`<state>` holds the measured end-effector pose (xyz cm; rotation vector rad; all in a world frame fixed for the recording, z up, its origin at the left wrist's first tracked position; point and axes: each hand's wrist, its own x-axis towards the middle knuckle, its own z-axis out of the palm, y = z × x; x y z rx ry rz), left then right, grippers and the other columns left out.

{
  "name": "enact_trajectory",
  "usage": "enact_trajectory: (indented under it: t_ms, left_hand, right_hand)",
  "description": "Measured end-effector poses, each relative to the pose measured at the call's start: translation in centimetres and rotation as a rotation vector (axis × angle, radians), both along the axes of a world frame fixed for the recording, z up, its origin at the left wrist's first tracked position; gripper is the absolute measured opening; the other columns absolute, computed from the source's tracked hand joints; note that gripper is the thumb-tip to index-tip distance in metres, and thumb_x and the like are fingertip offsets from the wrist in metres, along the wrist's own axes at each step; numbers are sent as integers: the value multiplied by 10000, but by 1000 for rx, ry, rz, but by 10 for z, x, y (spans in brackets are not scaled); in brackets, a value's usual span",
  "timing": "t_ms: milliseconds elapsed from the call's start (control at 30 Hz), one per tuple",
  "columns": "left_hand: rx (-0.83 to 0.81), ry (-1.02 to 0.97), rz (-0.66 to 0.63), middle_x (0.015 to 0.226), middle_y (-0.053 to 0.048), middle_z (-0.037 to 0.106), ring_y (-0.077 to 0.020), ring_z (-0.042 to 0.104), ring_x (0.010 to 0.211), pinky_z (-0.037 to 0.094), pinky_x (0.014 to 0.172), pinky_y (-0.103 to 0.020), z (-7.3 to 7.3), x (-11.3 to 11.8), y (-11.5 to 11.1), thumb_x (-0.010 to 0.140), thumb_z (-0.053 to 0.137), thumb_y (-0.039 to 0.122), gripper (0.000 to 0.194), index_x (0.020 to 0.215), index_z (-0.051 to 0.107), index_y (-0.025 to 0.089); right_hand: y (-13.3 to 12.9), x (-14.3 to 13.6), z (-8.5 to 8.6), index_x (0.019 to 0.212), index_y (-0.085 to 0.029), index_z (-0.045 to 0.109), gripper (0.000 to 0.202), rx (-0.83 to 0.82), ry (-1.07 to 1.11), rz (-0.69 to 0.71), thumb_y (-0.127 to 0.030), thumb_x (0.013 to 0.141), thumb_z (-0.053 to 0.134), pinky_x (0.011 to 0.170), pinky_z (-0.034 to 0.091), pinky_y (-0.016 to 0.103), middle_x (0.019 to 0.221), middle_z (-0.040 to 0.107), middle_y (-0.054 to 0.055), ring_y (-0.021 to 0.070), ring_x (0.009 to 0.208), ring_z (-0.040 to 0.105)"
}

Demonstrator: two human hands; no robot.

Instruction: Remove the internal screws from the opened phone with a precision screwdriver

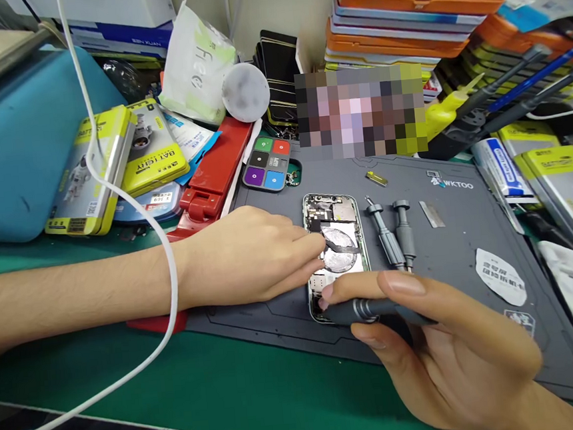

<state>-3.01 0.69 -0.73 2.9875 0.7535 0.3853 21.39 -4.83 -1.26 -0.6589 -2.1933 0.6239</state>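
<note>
An opened smartphone lies on the dark grey mat, its inner parts and a round white coil showing. My left hand reaches in from the left with fingers curled together over the phone's left edge; their tips touch its inside near the coil. Between thumb and fingers, my right hand grips a dark grey screwdriver with light rings on its handle. The screwdriver lies nearly level, pointing at the phone's lower end, where my fingertip covers its tip. Two more grey screwdrivers lie right of the phone.
The grey work mat lies on a green table. A white cable loops across the left side in front of my forearm. A colour-marked square holder, yellow battery boxes and orange cases stand around the mat.
</note>
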Motion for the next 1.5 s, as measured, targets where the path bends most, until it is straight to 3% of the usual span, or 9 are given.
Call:
enact_trajectory:
  t_ms: [367,633,833,1000,1133,1367,1500]
  left_hand:
    - [31,10,-4,748,0,678,-182,633,628,370,547,-355,-1,-1,1,1118,446,315,289,871,549,206]
    - [52,7,-18,750,-5,686,-175,632,627,378,553,-345,-1,0,1,1133,404,303,312,879,553,202]
    - [-18,-10,16,748,-2,688,-178,627,610,368,551,-334,-1,-1,0,1129,432,327,315,872,566,204]
    - [-19,8,20,746,-8,694,-180,635,615,362,551,-321,0,0,0,1123,439,326,315,869,572,195]
    - [-21,16,27,763,-14,706,-175,647,629,378,558,-309,0,0,1,1121,448,331,309,878,577,191]
    - [-5,17,22,748,-13,695,-170,640,628,375,558,-295,-1,0,1,1125,432,319,311,883,579,189]
    - [4,-6,-17,754,-16,686,-169,629,634,373,563,-287,0,-1,1,1135,425,320,330,905,613,178]
  right_hand:
    - [1,-3,-3,1618,-332,443,830,-137,117,-4,32,900,646,871,700,316,1152,800,50,199,983,809]
    - [2,-1,-6,1584,-361,463,790,-246,213,-24,49,926,609,687,715,346,1181,765,87,238,1008,791]
    - [4,-3,-5,1623,-335,418,796,-122,123,58,20,938,614,811,716,362,1157,793,79,222,979,795]
    - [4,-4,-6,1643,-331,396,816,-27,76,50,7,933,612,762,712,329,1137,808,61,226,936,805]
    - [3,-4,-7,1629,-348,415,810,-48,108,45,20,933,606,823,713,337,1288,786,66,219,1006,811]
    - [4,-3,-5,1594,-326,461,762,-116,187,54,36,937,599,813,711,354,1109,790,70,209,954,804]
    - [3,-4,-4,1519,-339,526,692,-170,265,-29,28,940,619,668,687,314,1095,773,64,220,951,789]
